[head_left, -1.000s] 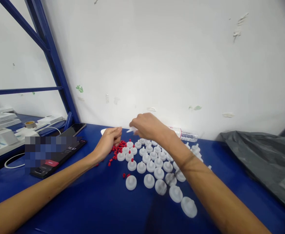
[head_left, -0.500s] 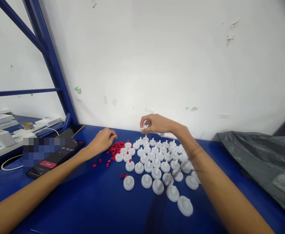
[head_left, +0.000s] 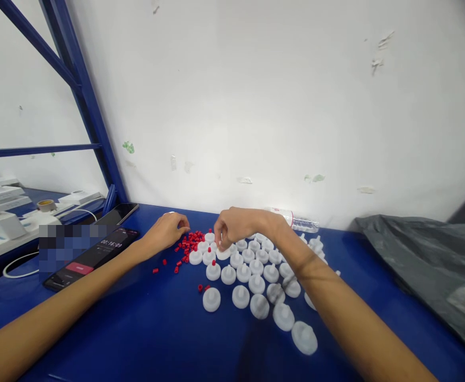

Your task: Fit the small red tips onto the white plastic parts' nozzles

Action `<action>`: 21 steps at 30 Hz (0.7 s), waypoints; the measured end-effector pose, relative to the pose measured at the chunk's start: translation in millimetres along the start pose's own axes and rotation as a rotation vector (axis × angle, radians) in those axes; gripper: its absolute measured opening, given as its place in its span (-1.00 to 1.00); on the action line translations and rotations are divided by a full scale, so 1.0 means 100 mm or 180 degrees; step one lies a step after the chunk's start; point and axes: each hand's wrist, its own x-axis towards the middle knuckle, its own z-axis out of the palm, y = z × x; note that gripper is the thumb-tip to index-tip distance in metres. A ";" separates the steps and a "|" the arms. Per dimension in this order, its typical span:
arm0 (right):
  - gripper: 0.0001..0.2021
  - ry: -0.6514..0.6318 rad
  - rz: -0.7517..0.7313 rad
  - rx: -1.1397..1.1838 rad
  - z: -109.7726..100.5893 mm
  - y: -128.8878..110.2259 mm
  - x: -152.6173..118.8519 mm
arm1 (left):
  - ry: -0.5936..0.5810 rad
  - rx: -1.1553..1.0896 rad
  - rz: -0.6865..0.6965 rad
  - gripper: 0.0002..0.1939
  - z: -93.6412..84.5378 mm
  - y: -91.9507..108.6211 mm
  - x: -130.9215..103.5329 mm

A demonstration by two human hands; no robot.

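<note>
Red caps point(head_left: 192, 242), small and tubular, lie in a loose pile beside my left hand point(head_left: 171, 230). Its fingers are curled together at the pile's edge, and whether a cap is between them is hidden. My right hand point(head_left: 234, 227) reaches down over the left side of a cluster of white round discs with upright nozzles point(head_left: 256, 283). Its thumb and fingers are pinched at a white disc point(head_left: 223, 254), whose nozzle they cover. A few discs left of it carry red caps on their nozzles, such as the capped disc point(head_left: 213, 271).
A phone running a timer point(head_left: 97, 254) lies left on the blue table point(head_left: 156, 329), with another phone point(head_left: 117, 214) behind it. A clear bottle point(head_left: 304, 225) lies by the wall. Grey plastic sheeting point(head_left: 411, 260) covers the right side. Blue rack posts point(head_left: 85, 106) stand left.
My right hand has come down and left from above the back of the cluster, bringing a white piece to the discs near the red caps. My left hand has barely moved.
</note>
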 end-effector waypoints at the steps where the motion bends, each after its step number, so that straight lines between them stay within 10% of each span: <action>1: -0.80 -0.0033 0.0025 0.0007 0.01 0.01 0.02 | -0.0013 -0.0003 0.0007 -0.84 0.01 0.00 0.00; 21: -0.87 -0.0015 -0.0003 0.0226 0.08 0.04 0.06 | 0.0026 -0.0081 0.0052 -0.80 0.01 0.07 -0.03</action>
